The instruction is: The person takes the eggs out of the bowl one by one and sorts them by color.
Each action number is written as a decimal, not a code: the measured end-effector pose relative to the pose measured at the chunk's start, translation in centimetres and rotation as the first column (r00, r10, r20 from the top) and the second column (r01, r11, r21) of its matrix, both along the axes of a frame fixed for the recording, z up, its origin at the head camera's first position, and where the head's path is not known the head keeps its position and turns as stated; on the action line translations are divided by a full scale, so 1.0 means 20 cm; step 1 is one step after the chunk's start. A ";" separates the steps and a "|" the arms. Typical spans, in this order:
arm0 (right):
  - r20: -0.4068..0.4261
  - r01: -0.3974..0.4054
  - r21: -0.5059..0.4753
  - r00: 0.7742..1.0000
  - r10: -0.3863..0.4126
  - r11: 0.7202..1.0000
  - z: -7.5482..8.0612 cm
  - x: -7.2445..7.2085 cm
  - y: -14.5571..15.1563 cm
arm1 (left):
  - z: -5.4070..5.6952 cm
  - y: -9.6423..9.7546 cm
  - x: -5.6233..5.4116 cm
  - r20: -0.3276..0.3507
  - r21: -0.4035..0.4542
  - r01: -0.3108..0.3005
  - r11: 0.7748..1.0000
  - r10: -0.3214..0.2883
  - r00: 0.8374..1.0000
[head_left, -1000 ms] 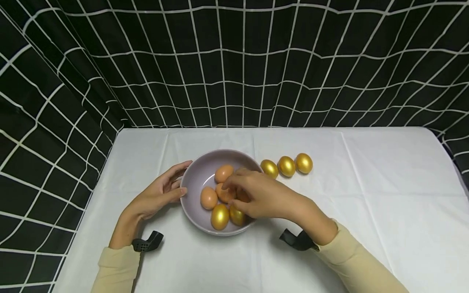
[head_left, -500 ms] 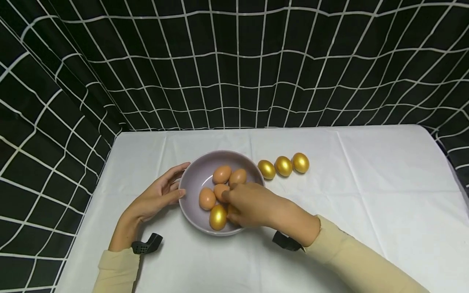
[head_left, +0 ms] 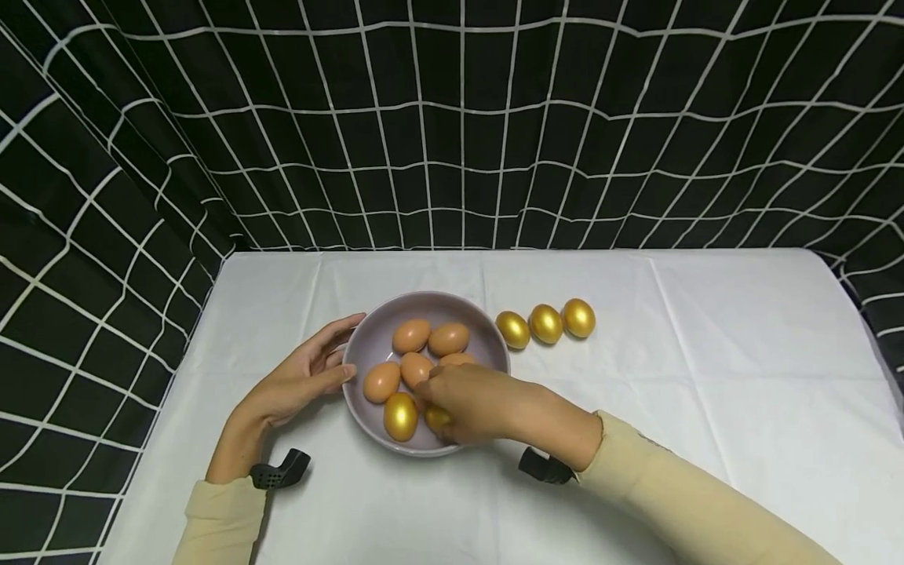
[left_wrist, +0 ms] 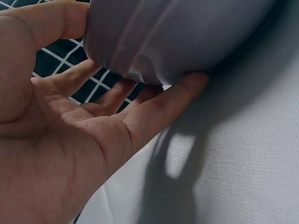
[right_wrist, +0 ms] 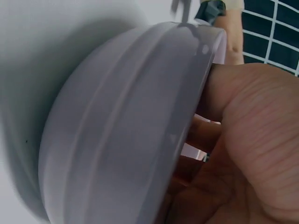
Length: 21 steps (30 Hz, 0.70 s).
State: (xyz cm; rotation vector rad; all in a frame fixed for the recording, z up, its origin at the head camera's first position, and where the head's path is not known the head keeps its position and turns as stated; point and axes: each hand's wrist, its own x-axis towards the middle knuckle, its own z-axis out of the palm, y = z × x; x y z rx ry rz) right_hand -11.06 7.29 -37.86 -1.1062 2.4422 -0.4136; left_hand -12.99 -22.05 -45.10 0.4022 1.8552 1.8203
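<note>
Head view: the bowl (head_left: pixel 374 344), used here as the reference, stands on the white cloth (head_left: pixel 600 494). The left hand (head_left: pixel 298 381) is at the bowl's left side, thumb on the rim, remaining fingers spread along the outer wall. The right hand (head_left: pixel 476 402) extends over the bowl's right rim; its thumb and fingers are curled around a gold egg (head_left: pixel 438 420) inside the front portion. A second gold egg (head_left: pixel 400 417) lies inside the bowl, just left of the first. At least five brown eggs (head_left: pixel 417 370) occupy the bowl's middle and rear. Three outer gold eggs (head_left: pixel 546 324) form a row outside the bowl, at its right rear. A black curtain (head_left: pixel 487 133) with white grid lines hangs behind the bowl.

Left wrist view: the thumb meets the bowl's rim; a lower fingertip contacts the outer wall near the cloth.

Right wrist view: the fingers bend inside the bowl. The wall hides the fingertips; their grip cannot be determined from this angle.
</note>
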 end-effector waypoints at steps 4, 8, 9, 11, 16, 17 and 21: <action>-0.005 0.006 -0.006 1.000 -0.006 1.000 -0.01 -0.01 0.02 | -0.01 0.00 -0.01 0.002 -0.002 0.012 1.000 -0.012 1.000; -0.004 0.008 -0.036 1.000 -0.009 0.999 -0.02 -0.02 0.04 | -0.02 -0.01 -0.01 -0.009 -0.002 0.015 1.000 -0.015 1.000; 0.003 0.009 -0.048 1.000 -0.009 0.999 -0.02 -0.02 0.04 | -0.02 -0.01 -0.01 -0.011 -0.001 0.010 1.000 -0.010 1.000; 0.028 0.020 -0.067 0.999 -0.018 0.998 -0.02 -0.02 0.06 | -0.03 0.00 0.00 -0.008 0.002 0.005 1.000 -0.005 1.000; 0.078 0.037 -0.125 0.997 -0.028 0.991 0.00 -0.02 0.09 | -0.04 0.00 0.00 0.012 0.006 0.006 1.000 -0.006 1.000; 0.080 0.044 -0.144 0.996 -0.032 0.989 0.01 -0.02 0.10 | -0.04 0.00 0.00 0.014 0.010 0.005 1.000 -0.005 1.000; 0.063 0.082 -0.222 0.996 -0.070 0.972 0.05 -0.01 0.14 | -0.03 0.00 -0.01 0.010 0.017 0.000 1.000 0.000 1.000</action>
